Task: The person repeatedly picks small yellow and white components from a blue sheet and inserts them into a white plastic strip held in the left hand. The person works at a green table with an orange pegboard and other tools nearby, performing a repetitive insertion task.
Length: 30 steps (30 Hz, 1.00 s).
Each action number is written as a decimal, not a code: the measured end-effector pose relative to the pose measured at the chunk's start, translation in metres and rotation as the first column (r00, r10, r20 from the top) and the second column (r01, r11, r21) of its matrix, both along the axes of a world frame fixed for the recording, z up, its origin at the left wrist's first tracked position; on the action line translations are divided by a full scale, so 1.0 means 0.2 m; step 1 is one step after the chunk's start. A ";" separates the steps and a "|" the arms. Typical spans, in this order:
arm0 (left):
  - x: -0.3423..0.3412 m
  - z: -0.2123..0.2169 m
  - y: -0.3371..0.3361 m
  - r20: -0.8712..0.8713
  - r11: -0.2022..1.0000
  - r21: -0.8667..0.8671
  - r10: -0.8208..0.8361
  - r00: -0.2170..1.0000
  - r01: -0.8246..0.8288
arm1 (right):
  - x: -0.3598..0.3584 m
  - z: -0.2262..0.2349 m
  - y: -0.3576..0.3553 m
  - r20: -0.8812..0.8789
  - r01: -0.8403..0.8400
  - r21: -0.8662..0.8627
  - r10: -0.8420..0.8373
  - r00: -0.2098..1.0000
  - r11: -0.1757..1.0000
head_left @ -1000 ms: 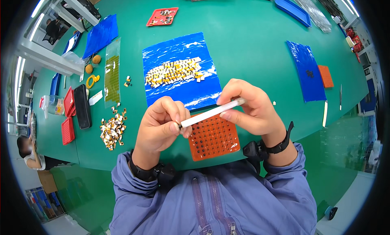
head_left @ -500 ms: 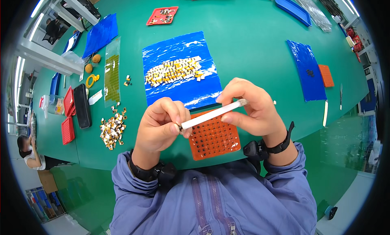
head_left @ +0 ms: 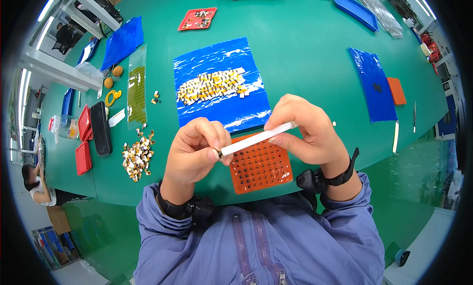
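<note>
My right hand point(head_left: 310, 129) grips a slim white stick point(head_left: 250, 141) between thumb and forefinger, with a worn, greyish end near the palm. The stick's other end meets a small dark piece point(head_left: 219, 154) pinched in the fingertips of my left hand point(head_left: 188, 148); most of that piece is hidden. Below both hands lies an orange tray point(head_left: 266, 185) with rows of small dark holes or pegs. Beyond them, many small white, yellow and black pieces point(head_left: 212, 86) are laid in close rows on a shiny blue sheet point(head_left: 221, 55).
To the left is a loose heap of small pieces point(head_left: 138, 158), near a black case point(head_left: 101, 129) and red trays point(head_left: 83, 158). Yellow scissors point(head_left: 113, 97) lie farther back. A red tray point(head_left: 198, 18) holds parts. On the right are another blue sheet point(head_left: 372, 85) and tweezers point(head_left: 415, 116).
My right thumb and forefinger have come together onto the white stick, which now looks slightly turned. My left hand keeps its pinch almost in the same place.
</note>
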<state>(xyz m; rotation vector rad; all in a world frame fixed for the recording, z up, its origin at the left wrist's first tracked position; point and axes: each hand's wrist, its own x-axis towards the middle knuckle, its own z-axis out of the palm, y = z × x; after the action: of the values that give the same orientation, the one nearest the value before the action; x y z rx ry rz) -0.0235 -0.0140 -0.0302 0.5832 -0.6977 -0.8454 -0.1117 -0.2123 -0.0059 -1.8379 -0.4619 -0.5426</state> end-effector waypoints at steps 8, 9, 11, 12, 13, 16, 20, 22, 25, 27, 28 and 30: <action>0.00 0.00 0.00 0.028 1.000 0.007 0.016 0.999 -0.016 | -0.02 0.02 -0.01 -0.115 -0.015 -0.128 0.000 0.993 0.992; 0.01 0.00 0.00 0.028 1.000 0.009 0.018 0.999 -0.018 | -0.02 0.02 -0.01 -0.118 -0.019 -0.136 0.003 0.993 0.991; 0.01 0.00 0.01 0.032 1.000 0.013 0.021 0.999 -0.022 | -0.02 0.02 -0.01 -0.122 -0.024 -0.146 0.006 0.993 0.989; 0.01 0.00 0.01 0.036 0.999 0.019 0.029 0.999 -0.030 | -0.03 0.02 -0.01 -0.123 -0.024 -0.147 0.006 0.992 0.989; 0.01 0.00 0.01 0.041 0.999 0.024 0.036 0.999 -0.037 | -0.03 0.02 -0.01 -0.125 -0.025 -0.148 0.006 0.992 0.989; 0.01 0.01 0.01 0.071 0.998 0.030 0.055 0.996 -0.057 | -0.03 0.01 -0.01 -0.115 -0.020 -0.146 0.004 0.993 0.989; 0.01 0.01 0.01 0.116 0.987 0.050 0.145 0.983 -0.152 | -0.03 0.01 0.00 -0.133 0.024 -0.082 -0.035 0.990 0.996; 0.01 0.01 0.00 0.149 0.966 0.093 0.224 0.963 -0.239 | -0.06 0.04 0.02 -0.268 0.084 0.017 -0.076 0.960 0.996; 0.01 0.00 0.00 0.174 0.935 0.149 0.296 0.939 -0.322 | -0.06 0.05 0.02 -0.124 0.171 0.021 -0.167 0.978 0.985; 0.02 -0.01 -0.01 0.197 0.921 0.184 0.309 0.930 -0.345 | -0.06 0.04 0.02 0.006 0.145 0.072 -0.145 0.989 0.987; 0.03 -0.01 -0.01 0.190 0.919 0.200 0.303 0.934 -0.339 | -0.06 0.05 0.01 0.035 0.135 0.063 -0.137 0.990 0.989; 0.04 -0.01 -0.01 0.216 0.881 0.259 0.348 0.912 -0.397 | -0.06 0.05 0.02 0.087 0.092 0.058 -0.097 0.991 0.994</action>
<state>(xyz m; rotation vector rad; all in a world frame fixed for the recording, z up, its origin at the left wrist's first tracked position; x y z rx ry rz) -0.0162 -0.0167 -0.0321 1.0349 -0.5803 -0.5435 -0.1229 -0.2090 0.0041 -1.7958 -0.4170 -0.6979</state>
